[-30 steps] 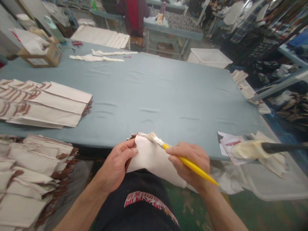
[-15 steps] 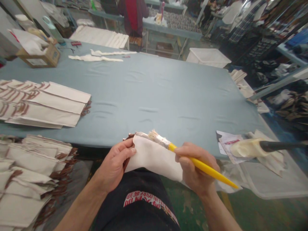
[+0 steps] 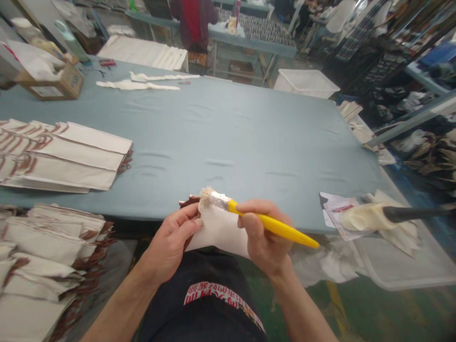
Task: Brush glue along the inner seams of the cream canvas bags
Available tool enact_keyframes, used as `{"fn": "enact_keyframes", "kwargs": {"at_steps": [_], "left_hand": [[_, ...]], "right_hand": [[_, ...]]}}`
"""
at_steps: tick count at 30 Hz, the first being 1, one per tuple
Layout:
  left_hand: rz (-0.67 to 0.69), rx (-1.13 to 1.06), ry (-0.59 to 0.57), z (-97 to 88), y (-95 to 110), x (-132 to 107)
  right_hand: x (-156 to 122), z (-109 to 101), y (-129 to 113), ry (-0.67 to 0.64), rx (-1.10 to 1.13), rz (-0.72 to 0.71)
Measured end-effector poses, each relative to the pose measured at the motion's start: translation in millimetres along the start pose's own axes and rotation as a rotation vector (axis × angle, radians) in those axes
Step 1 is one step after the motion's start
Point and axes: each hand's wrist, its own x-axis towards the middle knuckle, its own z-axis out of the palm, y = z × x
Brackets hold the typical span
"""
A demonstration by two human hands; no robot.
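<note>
My left hand (image 3: pixel 171 242) pinches the left end of a white cloth pouch (image 3: pixel 221 230) held over my lap at the table's near edge. A dark brown trim shows at the pouch's top left corner. My right hand (image 3: pixel 261 237) grips a yellow-handled brush (image 3: pixel 270 225) with a metal ferrule; its pale bristles rest on the pouch's top edge, close to my left thumb. Both hands are closed on what they hold.
The grey-blue table (image 3: pixel 231 137) bears rows of finished pouches (image 3: pixel 67 156) at the left. More pouches (image 3: pixel 42 251) are stacked at the lower left. A second brush with a dark handle (image 3: pixel 377 216) lies on paper at the right. A cardboard box (image 3: pixel 53 80) stands far left. A person (image 3: pixel 192 19) stands beyond.
My right hand has drawn the brush leftward along the pouch's top edge, so the bristles now sit near my left thumb. My left hand keeps its hold.
</note>
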Motion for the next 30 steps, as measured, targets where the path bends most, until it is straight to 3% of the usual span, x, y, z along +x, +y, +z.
{"fn": "enact_keyframes", "kwargs": {"at_steps": [3,8,13,16,18,21,23,30], "left_hand": [[0.001,-0.003,-0.023,-7.5,8.6,1.0],[-0.011,-0.009,-0.072,-21.2,22.0,2.8],[0.004,-0.018,-0.071,-38.2,38.7,3.8],[0.02,-0.016,-0.069,-50.6,48.2,6.6],[0.026,-0.013,-0.051,-59.6,54.4,9.4],[0.017,-0.021,-0.031,-74.2,65.3,13.2],[0.011,-0.025,-0.026,-84.3,73.6,15.1],[-0.004,-0.016,-0.035,-120.5,96.4,21.3]], "right_hand": [[-2.5,1.7,3.2,0.062,0.153,0.089],[6.8,18.9,5.0,-0.009,0.223,0.175],[21.5,46.7,7.4,0.198,0.267,0.158],[25.2,65.3,9.0,0.056,0.271,0.169],[30.3,79.5,10.1,0.032,0.242,0.169],[43.1,98.1,9.8,0.221,0.2,0.118],[50.0,105.5,10.0,0.289,0.146,0.06],[45.0,128.5,36.4,0.054,-0.447,-0.051]]}}
